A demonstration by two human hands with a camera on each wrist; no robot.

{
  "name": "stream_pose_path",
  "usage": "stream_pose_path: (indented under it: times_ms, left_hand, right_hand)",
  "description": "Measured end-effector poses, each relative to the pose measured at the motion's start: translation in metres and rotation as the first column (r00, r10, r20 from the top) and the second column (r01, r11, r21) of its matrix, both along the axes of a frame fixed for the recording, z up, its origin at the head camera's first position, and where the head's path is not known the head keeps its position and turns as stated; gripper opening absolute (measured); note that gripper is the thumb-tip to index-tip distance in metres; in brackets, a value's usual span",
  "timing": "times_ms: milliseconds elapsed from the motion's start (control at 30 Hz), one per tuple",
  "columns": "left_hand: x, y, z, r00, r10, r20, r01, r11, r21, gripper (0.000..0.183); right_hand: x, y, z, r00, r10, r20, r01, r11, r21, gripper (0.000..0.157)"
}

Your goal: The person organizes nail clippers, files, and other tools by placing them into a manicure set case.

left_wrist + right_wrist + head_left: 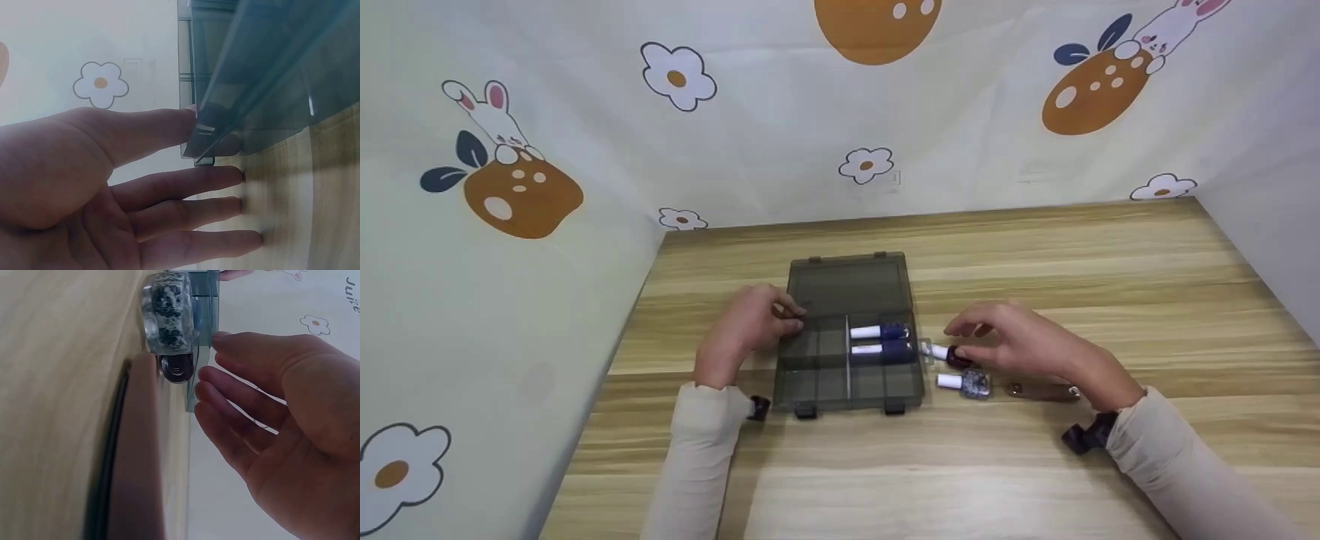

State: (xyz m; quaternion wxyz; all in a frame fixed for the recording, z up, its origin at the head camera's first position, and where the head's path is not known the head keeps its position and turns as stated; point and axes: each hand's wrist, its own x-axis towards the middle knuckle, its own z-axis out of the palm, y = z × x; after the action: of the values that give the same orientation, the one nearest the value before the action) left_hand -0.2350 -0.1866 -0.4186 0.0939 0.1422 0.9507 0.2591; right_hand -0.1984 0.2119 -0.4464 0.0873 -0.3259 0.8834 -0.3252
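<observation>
A dark translucent storage box (810,386) lies open-lidded in front of me, its lid (847,285) folded back on the table. My left hand (750,322) is at its left side, thumb and index finger holding the edge; in the left wrist view the other fingers (197,211) stretch out below. Two dark blue nail polish bottles (896,350) with white caps lie inside the right half. My right hand (1020,341) hovers with parted fingers over a dark red nail polish bottle (958,358) beside the box. A glitter nail polish bottle (976,383) lies just nearer to me.
A brownish nail clipper (1042,391) lies under the right wrist, right of the glitter bottle. Two black latches (895,409) jut from the box's near edge. Patterned cloth (780,150) stands around the back and sides of the wooden table (840,480).
</observation>
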Motion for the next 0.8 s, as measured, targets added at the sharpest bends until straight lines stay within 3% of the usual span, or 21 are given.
stream_pose_path:
  times_ms: [233, 400, 800]
  left_hand:
    - [0.0005, 0.0010, 0.0015, 1.000, 0.016, 0.022, -0.016, 1.000, 0.004, 0.018]
    - [0.0005, 0.0017, 0.0016, 0.998, 0.035, 0.052, -0.036, 0.999, 0.011, 0.017]
    - [0.0008, 0.0026, 0.0021, 0.997, 0.054, 0.063, -0.054, 0.998, 0.008, 0.017]
  right_hand:
    - [0.0012, 0.0003, -0.0070, 0.999, 0.037, -0.003, -0.037, 0.999, 0.011, 0.026]
    - [0.0030, -0.0007, -0.0068, 0.999, 0.020, 0.040, -0.021, 0.999, 0.030, 0.028]
    - [0.0036, 0.0004, -0.0069, 1.000, -0.017, 0.026, 0.015, 0.997, 0.073, 0.027]
